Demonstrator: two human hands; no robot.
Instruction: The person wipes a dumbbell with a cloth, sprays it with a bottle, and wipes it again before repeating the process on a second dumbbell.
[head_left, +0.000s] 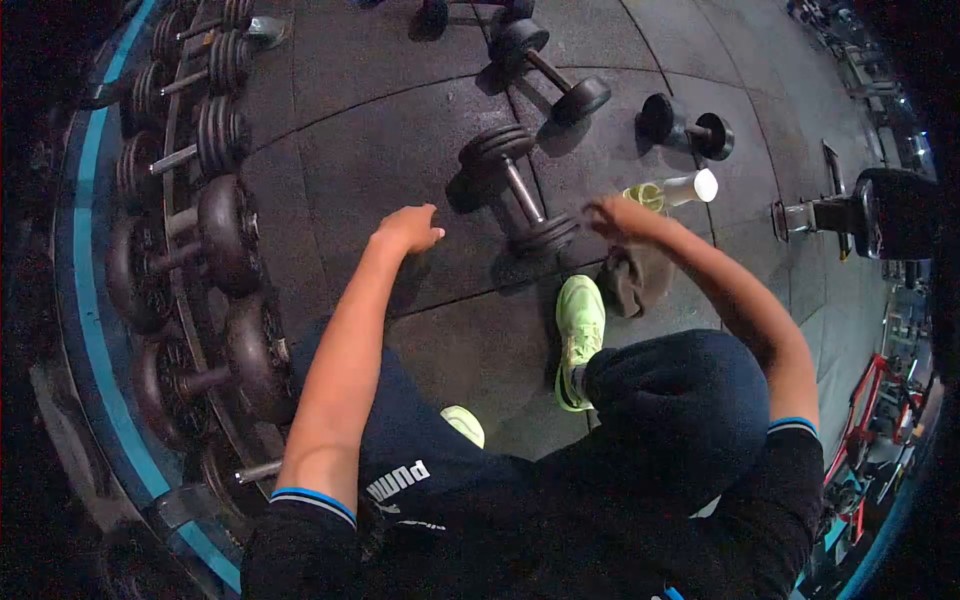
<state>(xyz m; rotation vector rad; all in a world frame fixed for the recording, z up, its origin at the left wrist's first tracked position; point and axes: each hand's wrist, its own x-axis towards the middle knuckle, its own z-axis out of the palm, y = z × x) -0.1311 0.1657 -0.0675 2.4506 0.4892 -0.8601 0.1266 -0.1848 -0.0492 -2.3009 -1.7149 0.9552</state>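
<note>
knee raised, left hand beside dumbbell, right hand maybe touching.

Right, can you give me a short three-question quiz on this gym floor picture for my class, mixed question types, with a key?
1. True or false: the bottle stands upright.
2. The cloth lies right beside: A) the green shoe B) a chair C) a ball.
3. Fill in: on the floor between the left hand and the right hand lies a ____.
Key: 1 false, it lies on its side; 2 A; 3 dumbbell.
</note>
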